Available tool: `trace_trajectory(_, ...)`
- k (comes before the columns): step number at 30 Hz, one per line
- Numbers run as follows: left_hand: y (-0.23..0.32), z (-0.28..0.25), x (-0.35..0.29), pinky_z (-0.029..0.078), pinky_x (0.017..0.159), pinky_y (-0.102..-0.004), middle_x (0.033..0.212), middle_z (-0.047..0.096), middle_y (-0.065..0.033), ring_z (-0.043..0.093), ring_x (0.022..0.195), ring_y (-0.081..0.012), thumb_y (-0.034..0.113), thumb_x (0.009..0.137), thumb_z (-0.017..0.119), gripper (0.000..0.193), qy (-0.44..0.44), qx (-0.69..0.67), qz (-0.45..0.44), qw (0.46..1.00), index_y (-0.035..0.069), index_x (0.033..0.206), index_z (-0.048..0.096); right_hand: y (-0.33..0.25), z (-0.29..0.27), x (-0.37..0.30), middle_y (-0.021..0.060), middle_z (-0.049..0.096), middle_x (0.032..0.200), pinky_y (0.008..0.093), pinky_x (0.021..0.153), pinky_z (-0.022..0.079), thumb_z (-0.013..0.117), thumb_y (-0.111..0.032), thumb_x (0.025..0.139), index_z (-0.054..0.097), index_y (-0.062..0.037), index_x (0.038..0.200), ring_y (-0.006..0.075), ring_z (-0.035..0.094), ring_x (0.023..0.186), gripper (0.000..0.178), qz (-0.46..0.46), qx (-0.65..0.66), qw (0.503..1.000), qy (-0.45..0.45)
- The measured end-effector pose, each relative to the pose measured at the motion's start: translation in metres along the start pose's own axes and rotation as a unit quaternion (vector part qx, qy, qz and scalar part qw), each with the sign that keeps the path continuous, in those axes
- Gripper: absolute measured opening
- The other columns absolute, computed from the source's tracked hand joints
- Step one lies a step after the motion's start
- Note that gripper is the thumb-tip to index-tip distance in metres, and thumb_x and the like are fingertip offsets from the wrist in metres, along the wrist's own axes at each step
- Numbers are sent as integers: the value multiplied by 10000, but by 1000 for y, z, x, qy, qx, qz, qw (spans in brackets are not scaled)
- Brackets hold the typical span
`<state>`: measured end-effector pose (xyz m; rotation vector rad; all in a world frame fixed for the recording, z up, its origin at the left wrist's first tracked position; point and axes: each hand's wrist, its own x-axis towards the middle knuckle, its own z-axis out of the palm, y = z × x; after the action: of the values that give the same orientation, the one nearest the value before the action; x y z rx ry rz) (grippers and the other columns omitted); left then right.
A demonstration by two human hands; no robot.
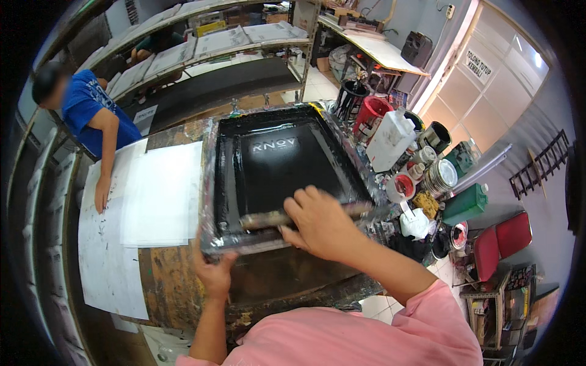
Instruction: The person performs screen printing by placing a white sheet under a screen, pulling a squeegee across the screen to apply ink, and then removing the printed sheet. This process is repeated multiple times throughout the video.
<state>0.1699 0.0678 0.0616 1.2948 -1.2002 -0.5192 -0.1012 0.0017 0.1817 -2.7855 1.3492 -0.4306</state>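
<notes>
A screen-printing frame (210,177) lies on the worktable, its mesh (278,177) coated in glossy black ink with pale lettering near the far side. My right hand (320,222) is closed around the wooden handle of a squeegee (262,220), which lies crosswise over the near part of the mesh. At the frame's near left corner, my left hand (213,274) grips the edge, the thumb on the near side. Some of its fingers are hidden by the frame. White paper sheets (162,195) lie just left of the frame.
Beyond the sheets, a person in a blue shirt (97,116) rests a hand on the paper. Drying racks (183,58) stand behind. Ink cans, a white jug (390,140) and a green canister (465,204) crowd the right. A red chair (500,244) stands farther right.
</notes>
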Motion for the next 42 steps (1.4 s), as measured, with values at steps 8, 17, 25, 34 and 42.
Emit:
trace_trajectory(8,-30,62,161,524,890,-307,1227,659,-114,649,1010,-171,320,1121,614,677,90,-150,151,973,-1,1630,303,29,-97,119,135,668,793,498,859,440,659,-390,958,673,-65,864,360,652,811,338,-38,-102,946,307)
trace_trajectory(17,-177,158,253,548,956,-542,1224,735,-239,689,1063,-466,189,985,797,356,-115,304,206,923,20,1296,756,50,-118,160,180,691,778,493,800,466,628,-430,962,704,-23,825,390,682,769,436,-36,-71,929,360)
trace_trajectory(25,-131,118,247,478,620,-368,804,718,-175,597,636,-275,123,1052,705,140,-103,104,147,978,-12,1026,730,52,-133,174,204,664,703,521,761,496,615,-419,969,702,-24,813,435,654,681,433,-26,-85,939,332)
trace_trajectory(34,-166,-116,107,440,583,-324,680,598,-63,524,618,-121,282,1121,652,307,193,235,-9,953,0,1002,682,34,-104,138,140,722,829,474,837,451,665,-413,960,728,-26,862,342,692,824,404,-25,-89,933,347)
trace_trajectory(42,-124,-241,106,519,906,-484,1131,718,-155,670,1011,-328,426,1022,767,461,318,518,9,794,57,1292,709,27,-101,124,192,731,935,470,885,432,625,-363,995,739,7,1014,377,672,880,388,-23,-89,944,317)
